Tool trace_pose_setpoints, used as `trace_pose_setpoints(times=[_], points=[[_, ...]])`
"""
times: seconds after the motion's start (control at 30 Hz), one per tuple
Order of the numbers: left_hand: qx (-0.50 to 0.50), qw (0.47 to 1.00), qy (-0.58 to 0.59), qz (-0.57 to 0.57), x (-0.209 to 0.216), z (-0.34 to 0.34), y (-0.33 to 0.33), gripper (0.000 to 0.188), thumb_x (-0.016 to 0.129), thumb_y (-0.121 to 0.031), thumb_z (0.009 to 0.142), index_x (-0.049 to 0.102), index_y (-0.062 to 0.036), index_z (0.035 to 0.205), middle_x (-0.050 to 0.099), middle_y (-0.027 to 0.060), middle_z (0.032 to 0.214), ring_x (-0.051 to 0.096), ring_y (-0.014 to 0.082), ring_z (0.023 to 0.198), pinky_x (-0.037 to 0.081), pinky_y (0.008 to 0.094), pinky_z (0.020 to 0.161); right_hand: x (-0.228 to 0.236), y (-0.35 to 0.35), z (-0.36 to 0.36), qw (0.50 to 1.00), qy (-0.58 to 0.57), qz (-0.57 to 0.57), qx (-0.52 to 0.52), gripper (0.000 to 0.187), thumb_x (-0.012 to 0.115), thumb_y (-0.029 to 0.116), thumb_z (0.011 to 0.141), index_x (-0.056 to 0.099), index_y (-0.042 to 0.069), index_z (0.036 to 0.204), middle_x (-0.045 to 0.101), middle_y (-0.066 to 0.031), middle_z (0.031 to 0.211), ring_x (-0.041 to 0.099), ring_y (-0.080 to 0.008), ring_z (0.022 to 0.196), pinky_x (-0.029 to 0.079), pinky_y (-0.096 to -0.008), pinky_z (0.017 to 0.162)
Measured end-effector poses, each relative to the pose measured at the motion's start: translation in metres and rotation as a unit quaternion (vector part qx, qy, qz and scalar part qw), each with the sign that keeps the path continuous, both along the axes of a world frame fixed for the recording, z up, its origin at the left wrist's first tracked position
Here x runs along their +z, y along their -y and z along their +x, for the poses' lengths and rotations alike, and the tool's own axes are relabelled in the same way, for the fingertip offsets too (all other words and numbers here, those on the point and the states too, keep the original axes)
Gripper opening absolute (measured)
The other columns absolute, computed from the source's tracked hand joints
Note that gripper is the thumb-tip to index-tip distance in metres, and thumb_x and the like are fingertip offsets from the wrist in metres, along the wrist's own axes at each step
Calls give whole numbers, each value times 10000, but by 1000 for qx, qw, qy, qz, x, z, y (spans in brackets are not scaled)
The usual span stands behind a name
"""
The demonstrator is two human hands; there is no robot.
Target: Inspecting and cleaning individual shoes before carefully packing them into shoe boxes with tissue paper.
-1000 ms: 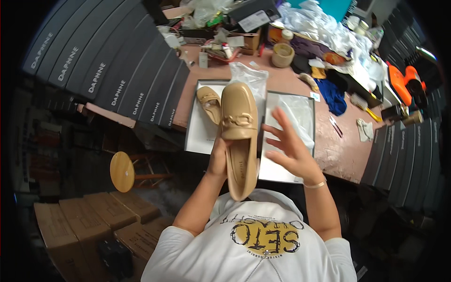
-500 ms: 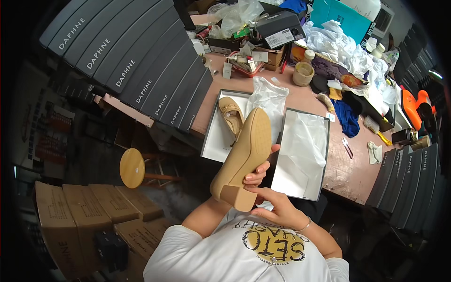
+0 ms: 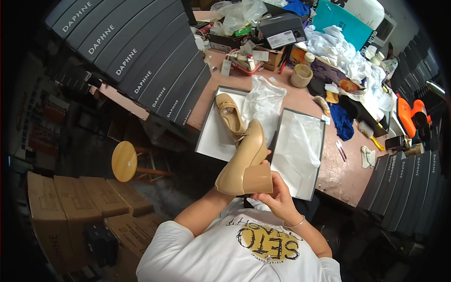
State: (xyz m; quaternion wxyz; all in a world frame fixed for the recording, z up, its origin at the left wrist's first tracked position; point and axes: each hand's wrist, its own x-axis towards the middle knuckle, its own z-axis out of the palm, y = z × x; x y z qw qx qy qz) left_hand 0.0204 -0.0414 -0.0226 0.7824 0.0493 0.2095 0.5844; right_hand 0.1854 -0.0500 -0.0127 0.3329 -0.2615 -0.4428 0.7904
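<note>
A beige block-heeled shoe (image 3: 238, 164) is held up before my chest, its heel toward me and its toe toward the table. My left hand (image 3: 268, 152) grips it from behind, and only a bit of its fingers shows past the shoe's right side. My right hand (image 3: 281, 199) is closed on the block heel, thumb at its lower edge and fingers along the far side. Beyond lies a second beige shoe (image 3: 229, 113) in an open shoebox (image 3: 213, 136) with white tissue paper (image 3: 263, 98). Beside it sits the paper-lined box lid (image 3: 297, 160).
Dark shoeboxes (image 3: 127, 51) are stacked at left, more (image 3: 399, 181) at right. The pinkish table (image 3: 338, 174) carries a jar (image 3: 301, 75), a brush (image 3: 369, 134), small snips (image 3: 341, 150), a blue cloth (image 3: 341, 122) and crumpled paper (image 3: 338, 51). A round stool (image 3: 124, 161) and cartons (image 3: 75, 202) stand lower left.
The shoe has turned from showing its sole to showing its side and the back of the heel. My right hand has moved up around the heel's right side.
</note>
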Motion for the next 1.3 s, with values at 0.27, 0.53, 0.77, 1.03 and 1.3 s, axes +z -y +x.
trace_pose_setpoints(times=[0.27, 0.53, 0.77, 1.03, 1.3], points=[[16, 988, -133, 83, -35, -1, 3, 516, 518, -293, 954, 408, 18, 1351, 601, 99, 1054, 605, 157, 920, 528, 300, 777, -15, -4, 13, 994, -62, -93, 19, 512, 673, 134, 884, 397, 18, 1299, 560, -66, 1115, 579, -142, 980, 495, -278, 828], [107, 969, -208, -74, -11, -1, -10, 344, 451, -285, 973, 479, -71, 1242, 581, 66, 1073, 599, 158, 970, 524, 303, 785, 13, -20, 30, 857, 255, 442, -69, 1128, 852, 428, 614, 229, 3, 1453, 328, -226, 1457, 420, -359, 1291, 354, -421, 1052], [212, 942, -258, -39, -27, -27, 40, 460, 487, -231, 933, 365, -92, 1354, 508, 100, 1231, 555, 198, 1110, 496, 350, 903, 19, -58, -23, 910, 195, 344, 127, 849, 754, 425, 761, 375, 18, 1402, 464, -237, 1347, 497, -374, 1207, 437, -403, 973], [152, 945, -260, -125, -52, -60, 72, 441, 451, -231, 911, 431, -65, 1319, 565, 76, 1128, 578, 172, 999, 476, 319, 873, -96, -203, -129, 775, 493, 367, 145, 671, 648, 331, 848, 411, -44, 1351, 605, -273, 1140, 634, -322, 986, 503, -384, 827], [174, 938, -281, -101, -35, -93, 44, 390, 412, -351, 964, 506, -46, 1189, 616, 124, 956, 661, 242, 733, 564, 365, 699, -51, -196, -81, 981, 168, 50, 78, 465, 481, 164, 918, 458, -8, 1350, 645, -118, 1110, 652, -198, 937, 516, -313, 817]])
